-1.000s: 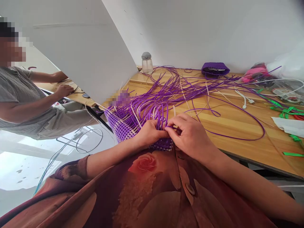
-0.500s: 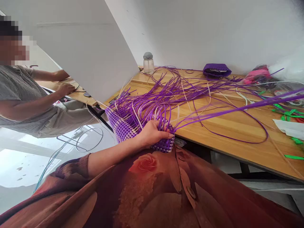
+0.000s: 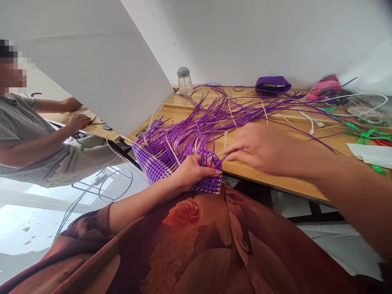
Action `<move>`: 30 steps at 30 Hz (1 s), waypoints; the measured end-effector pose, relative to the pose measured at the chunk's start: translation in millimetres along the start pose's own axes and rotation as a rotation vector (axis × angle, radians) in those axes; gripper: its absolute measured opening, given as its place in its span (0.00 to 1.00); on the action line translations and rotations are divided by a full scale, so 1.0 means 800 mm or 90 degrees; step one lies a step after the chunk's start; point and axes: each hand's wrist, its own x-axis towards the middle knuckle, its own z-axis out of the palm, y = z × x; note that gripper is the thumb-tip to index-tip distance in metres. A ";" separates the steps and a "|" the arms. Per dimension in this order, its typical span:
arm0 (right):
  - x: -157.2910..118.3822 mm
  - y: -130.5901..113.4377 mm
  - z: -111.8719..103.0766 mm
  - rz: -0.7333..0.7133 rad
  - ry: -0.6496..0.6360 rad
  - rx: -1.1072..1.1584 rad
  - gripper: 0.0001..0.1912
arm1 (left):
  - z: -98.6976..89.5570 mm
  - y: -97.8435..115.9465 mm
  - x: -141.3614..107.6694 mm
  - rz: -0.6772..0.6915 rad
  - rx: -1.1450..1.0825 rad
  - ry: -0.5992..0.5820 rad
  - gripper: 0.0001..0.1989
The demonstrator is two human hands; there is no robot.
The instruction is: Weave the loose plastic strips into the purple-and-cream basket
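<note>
Shows right hand back in view compared with half a second ago, fingertips just beside the weave's corner. Finds thumb and forefinger nearly together at a purple strand; cannot confirm a pinch, owing to blur. Finds left hand clamped, as before, on the purple-and-white woven piece, located at near edge of wooden table.

Right hand — blurred; co-worker — cut off left
</note>
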 end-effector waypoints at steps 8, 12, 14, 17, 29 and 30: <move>0.045 -0.034 0.046 0.046 -0.077 0.039 0.04 | -0.004 -0.008 0.003 0.063 0.018 -0.014 0.13; 0.053 -0.025 0.069 -0.035 -0.014 0.018 0.05 | -0.002 -0.009 0.004 0.111 0.032 0.006 0.10; 0.056 -0.018 0.084 -0.045 0.017 0.073 0.07 | -0.003 -0.008 0.002 0.073 0.032 -0.003 0.09; 0.058 -0.007 0.101 -0.058 0.057 0.167 0.08 | -0.005 -0.006 -0.002 0.034 0.011 -0.026 0.09; 0.065 -0.001 0.100 -0.056 0.048 0.193 0.07 | -0.010 -0.008 -0.004 -0.059 -0.161 -0.003 0.14; 0.066 -0.002 0.099 -0.062 0.040 0.189 0.07 | -0.010 -0.008 -0.004 -0.058 -0.165 0.007 0.15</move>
